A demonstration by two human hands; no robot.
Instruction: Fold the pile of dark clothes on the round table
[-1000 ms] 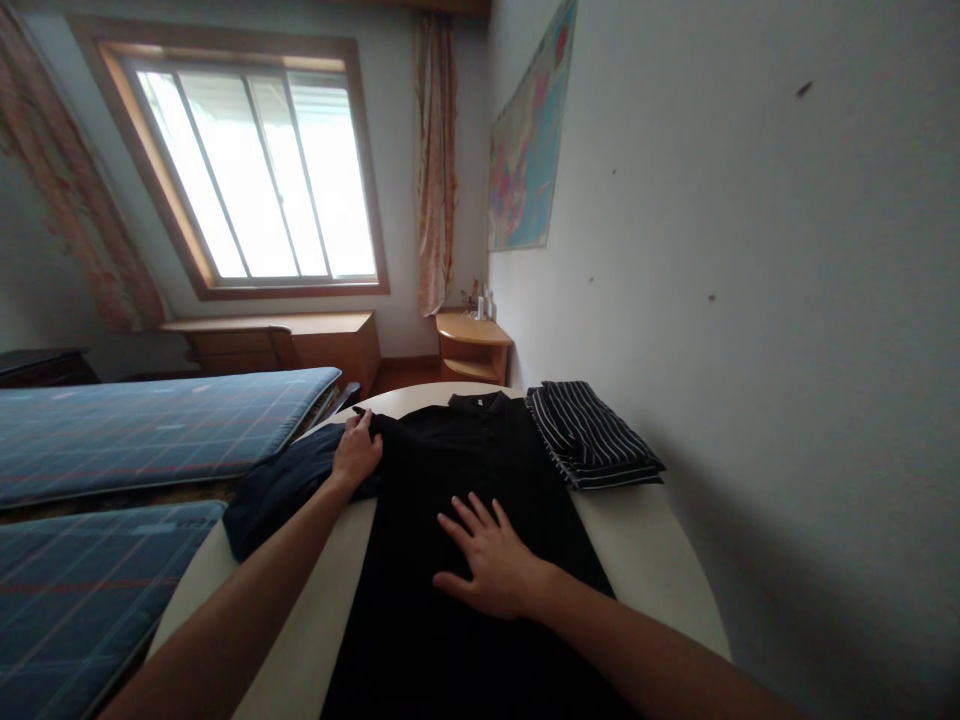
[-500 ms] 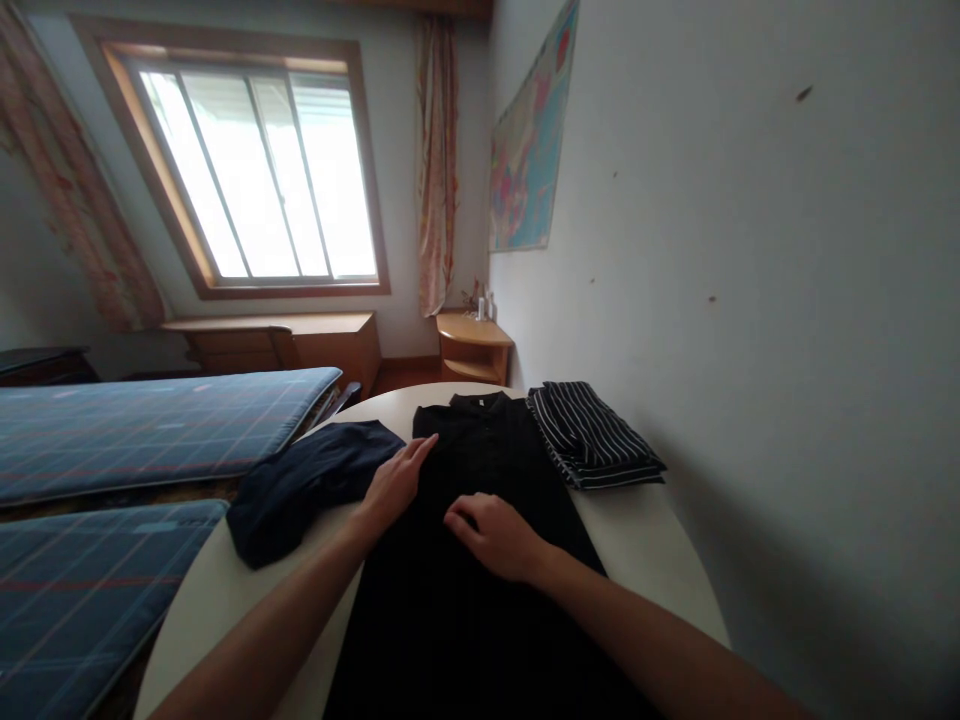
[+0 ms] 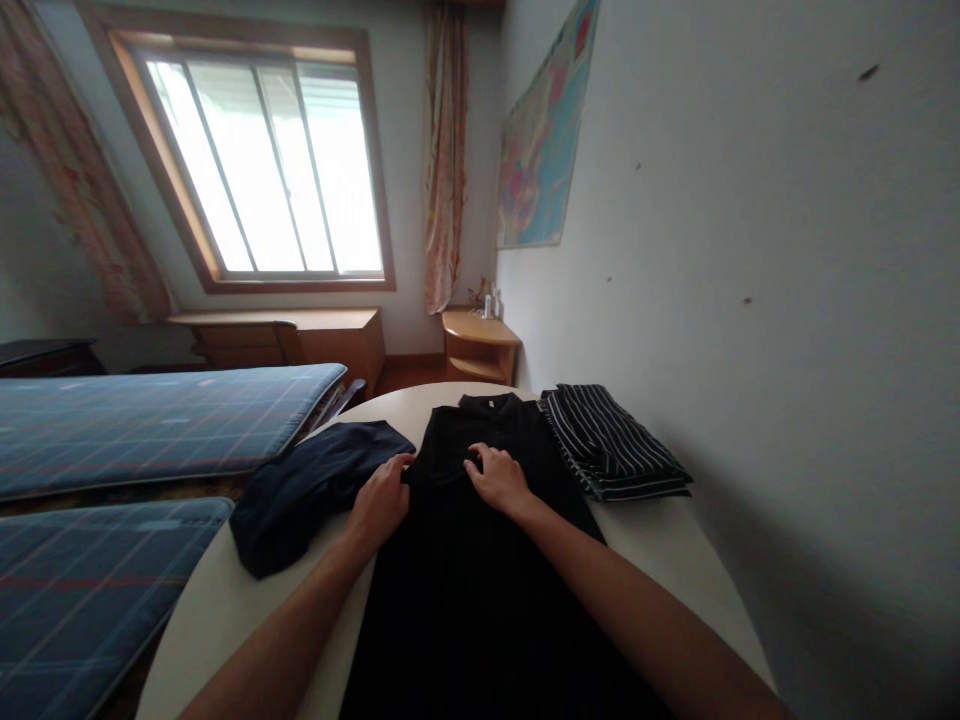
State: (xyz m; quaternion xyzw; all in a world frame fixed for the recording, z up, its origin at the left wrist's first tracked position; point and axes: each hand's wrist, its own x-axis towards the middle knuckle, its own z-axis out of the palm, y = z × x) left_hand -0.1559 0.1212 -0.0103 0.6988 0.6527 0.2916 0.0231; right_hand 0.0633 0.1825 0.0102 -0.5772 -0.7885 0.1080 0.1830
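Observation:
A long black collared shirt or dress (image 3: 487,600) lies spread along the table, its collar at the far end. My left hand (image 3: 381,505) is at the garment's left edge, fingers closed on the black cloth there. Over the chest part rests my right hand (image 3: 499,480), its fingers curved and the thumb a little apart from them, with no cloth visibly gripped. A crease runs across the cloth between the two hands. Just left of my left hand lies a crumpled dark navy garment (image 3: 307,490). Folded black-and-white striped cloth (image 3: 611,440) sits right of the collar.
The round white table (image 3: 202,610) stands close to the white wall (image 3: 750,200) on the right. Left of it are beds with blue plaid mattresses (image 3: 150,420). Farther back are a wooden desk (image 3: 337,330), a corner shelf (image 3: 480,328) and a window (image 3: 277,170).
My left hand has moved back toward me to the garment's edge, and its fingers have closed. My right hand has moved farther up the garment. The view has shifted slightly left.

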